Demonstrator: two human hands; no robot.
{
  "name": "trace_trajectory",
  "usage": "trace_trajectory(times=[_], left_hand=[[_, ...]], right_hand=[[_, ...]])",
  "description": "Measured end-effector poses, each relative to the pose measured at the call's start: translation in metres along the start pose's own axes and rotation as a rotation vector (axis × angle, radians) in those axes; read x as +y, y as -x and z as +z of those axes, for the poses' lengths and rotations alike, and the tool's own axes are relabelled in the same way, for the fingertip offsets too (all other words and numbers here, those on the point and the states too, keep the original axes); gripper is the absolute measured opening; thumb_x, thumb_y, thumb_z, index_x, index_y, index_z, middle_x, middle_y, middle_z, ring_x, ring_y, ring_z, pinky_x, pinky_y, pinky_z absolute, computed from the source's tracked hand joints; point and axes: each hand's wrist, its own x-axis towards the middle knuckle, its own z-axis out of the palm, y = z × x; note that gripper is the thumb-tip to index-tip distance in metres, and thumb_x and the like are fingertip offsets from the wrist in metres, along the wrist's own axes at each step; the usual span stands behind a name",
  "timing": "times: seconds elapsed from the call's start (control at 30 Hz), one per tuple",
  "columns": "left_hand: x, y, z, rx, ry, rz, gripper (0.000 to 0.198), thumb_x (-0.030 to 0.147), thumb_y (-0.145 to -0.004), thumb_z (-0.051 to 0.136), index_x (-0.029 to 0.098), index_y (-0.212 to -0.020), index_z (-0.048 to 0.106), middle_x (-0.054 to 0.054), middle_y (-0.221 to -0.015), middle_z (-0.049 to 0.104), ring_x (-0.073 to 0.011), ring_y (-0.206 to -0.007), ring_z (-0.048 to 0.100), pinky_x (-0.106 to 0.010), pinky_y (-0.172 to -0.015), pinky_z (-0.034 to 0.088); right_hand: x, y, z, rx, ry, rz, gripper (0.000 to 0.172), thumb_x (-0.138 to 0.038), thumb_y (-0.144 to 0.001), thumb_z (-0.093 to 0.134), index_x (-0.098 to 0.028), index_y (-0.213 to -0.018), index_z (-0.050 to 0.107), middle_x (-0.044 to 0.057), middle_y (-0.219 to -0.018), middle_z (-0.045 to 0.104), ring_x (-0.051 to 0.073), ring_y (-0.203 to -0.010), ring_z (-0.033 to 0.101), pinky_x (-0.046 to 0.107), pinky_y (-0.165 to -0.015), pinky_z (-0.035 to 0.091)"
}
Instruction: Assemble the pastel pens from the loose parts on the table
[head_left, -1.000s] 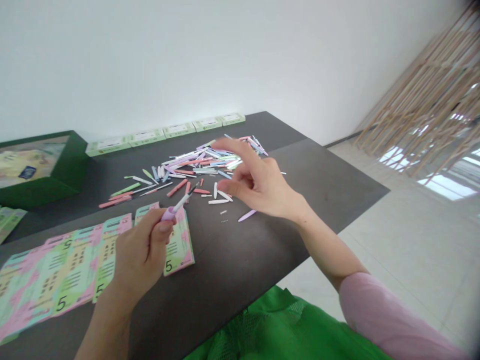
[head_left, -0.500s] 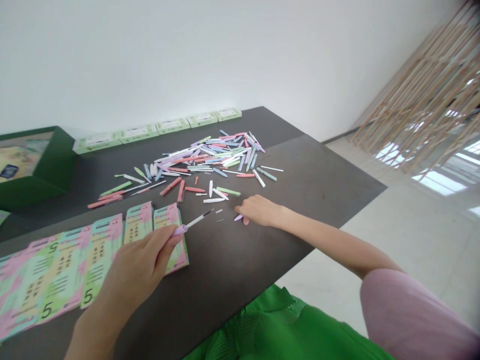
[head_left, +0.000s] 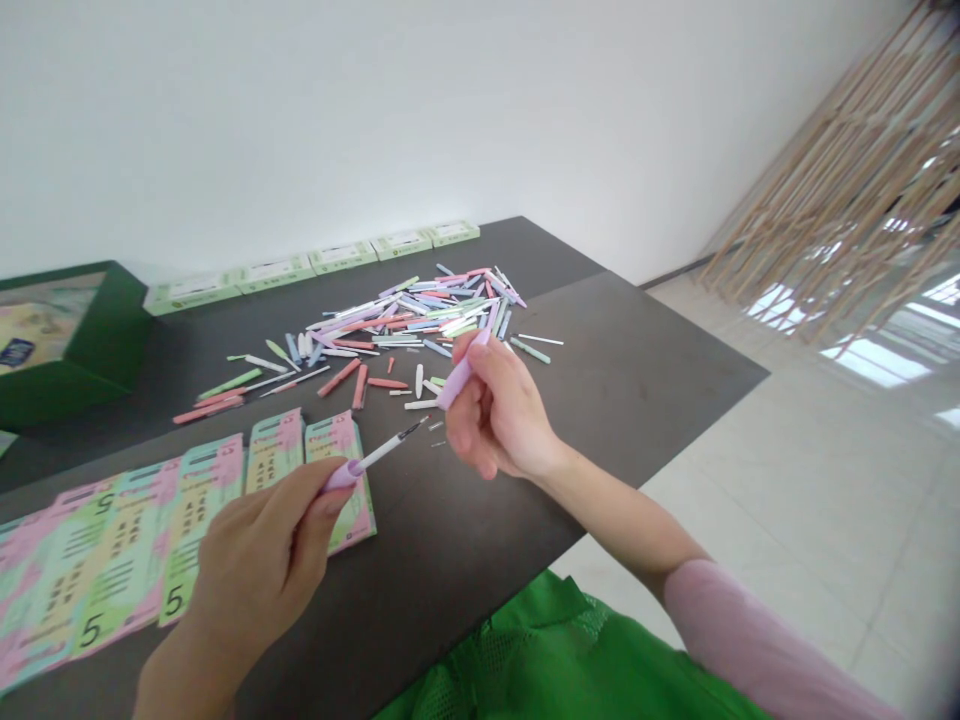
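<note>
Between thumb and fingers, my left hand [head_left: 262,545] grips a purple pen barrel [head_left: 343,476] with a white refill [head_left: 381,453] sticking out of its front, dark near the tip. My right hand [head_left: 510,410] is raised above the table, pinching a purple pointed pen part [head_left: 466,370] that looks like the other half of the barrel. The two purple parts are apart, the refill tip pointing towards my right hand. Beyond them lies a heap of coloured pen parts and white refills [head_left: 420,310]. Loose red barrels [head_left: 360,386] and small white pieces [head_left: 419,380] lie nearer.
Colourful printed packets [head_left: 199,500] marked 5 overlap along the left of the dark table [head_left: 645,370]. Slim green-white boxes [head_left: 343,257] line the wall edge. A dark green box [head_left: 112,330] stands at the far left. Wooden poles [head_left: 840,200] lean beyond the table.
My right hand has lifted the purple pen part off the table and turned it upward, closer to the left hand. My left hand has shifted slightly left and down, still holding the barrel and refill.
</note>
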Motion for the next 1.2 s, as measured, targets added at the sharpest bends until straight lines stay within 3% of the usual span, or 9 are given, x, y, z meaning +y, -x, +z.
trace_trajectory(times=[0.07, 0.13, 0.47, 0.57, 0.67, 0.77, 0.9, 1.07, 1.2], left_hand=[[0.004, -0.001, -0.004, 0.024, -0.007, -0.004, 0.017, 0.021, -0.096, 0.039, 0.027, -0.096, 0.056, 0.002, -0.077, 0.076, -0.0138, -0.064, 0.071, -0.021, -0.061, 0.049], [0.006, 0.000, -0.007, 0.046, -0.005, 0.002, 0.018, 0.022, -0.097, 0.038, 0.027, -0.095, 0.056, 0.003, -0.074, 0.075, -0.0126, -0.061, 0.070, -0.020, -0.059, 0.048], [0.008, 0.004, -0.011, 0.049, -0.037, -0.059, 0.020, 0.024, -0.098, 0.038, 0.025, -0.097, 0.058, 0.004, -0.073, 0.073, -0.0110, -0.061, 0.068, -0.019, -0.062, 0.048], [0.007, 0.002, -0.009, 0.081, -0.030, -0.006, 0.023, 0.028, -0.100, 0.036, 0.023, -0.095, 0.058, 0.005, -0.066, 0.071, -0.0098, -0.054, 0.065, -0.019, -0.054, 0.043], [0.007, -0.001, -0.007, 0.116, -0.056, 0.044, 0.029, 0.031, -0.102, 0.034, 0.021, -0.091, 0.058, 0.004, -0.063, 0.069, -0.0080, -0.052, 0.063, -0.023, -0.041, 0.029], [0.006, -0.001, -0.009, 0.101, -0.062, 0.059, 0.031, 0.034, -0.102, 0.033, 0.020, -0.089, 0.058, 0.004, -0.062, 0.067, -0.0072, -0.050, 0.061, -0.026, -0.039, 0.022], [0.007, 0.000, -0.018, 0.081, 0.022, 0.044, 0.027, 0.032, -0.101, 0.034, 0.022, -0.092, 0.057, 0.005, -0.059, 0.063, -0.0070, -0.047, 0.057, -0.024, -0.039, 0.023], [0.019, -0.005, -0.028, -0.005, 0.214, -0.050, 0.023, 0.027, -0.097, 0.039, 0.026, -0.078, 0.053, 0.010, -0.047, 0.048, -0.0049, -0.035, 0.043, -0.017, -0.037, 0.028], [0.028, -0.009, -0.036, -0.108, 0.407, -0.060, 0.022, 0.026, -0.096, 0.037, 0.030, -0.087, 0.056, 0.012, -0.046, 0.049, -0.0041, -0.034, 0.046, -0.015, -0.037, 0.033]], right_hand=[[-0.007, 0.001, 0.013, 0.009, -0.339, -0.056, 0.023, -0.047, -0.098, 0.021, -0.026, -0.098, 0.029, -0.013, -0.047, 0.052, 0.007, -0.024, 0.038, 0.013, -0.029, 0.028], [-0.013, 0.003, 0.021, 0.022, -0.514, -0.107, 0.020, -0.045, -0.098, 0.031, -0.026, -0.095, 0.033, -0.013, -0.046, 0.053, 0.005, -0.024, 0.034, 0.012, -0.029, 0.026], [-0.021, 0.006, 0.032, 0.084, -0.586, -0.175, 0.020, -0.045, -0.097, 0.037, -0.026, -0.092, 0.036, -0.015, -0.041, 0.045, 0.004, -0.025, 0.028, 0.012, -0.033, 0.021], [-0.023, 0.005, 0.035, 0.082, -0.576, -0.179, 0.020, -0.044, -0.096, 0.038, -0.025, -0.090, 0.036, -0.014, -0.043, 0.045, 0.004, -0.027, 0.033, 0.011, -0.032, 0.021], [-0.026, 0.004, 0.039, 0.076, -0.563, -0.191, 0.021, -0.044, -0.096, 0.038, -0.025, -0.089, 0.036, -0.014, -0.044, 0.045, 0.004, -0.029, 0.036, 0.010, -0.031, 0.021], [-0.029, 0.006, 0.043, 0.138, -0.498, -0.208, 0.021, -0.044, -0.096, 0.037, -0.025, -0.088, 0.035, -0.015, -0.042, 0.040, 0.004, -0.027, 0.034, 0.011, -0.030, 0.024], [-0.026, 0.015, 0.044, 0.159, -0.341, -0.348, 0.014, -0.039, -0.099, 0.038, -0.025, -0.095, 0.037, -0.014, -0.045, 0.036, 0.005, -0.031, 0.039, 0.012, -0.033, 0.031], [-0.014, 0.019, 0.041, 0.103, -0.151, -0.546, 0.003, -0.026, -0.099, 0.038, -0.026, -0.101, 0.036, -0.012, -0.053, 0.037, 0.005, -0.037, 0.044, 0.015, -0.038, 0.035], [-0.015, 0.020, 0.042, 0.054, 0.036, -0.614, 0.017, -0.013, -0.088, 0.048, -0.024, -0.098, 0.041, -0.010, -0.056, 0.044, 0.007, -0.045, 0.051, 0.018, -0.042, 0.038]])
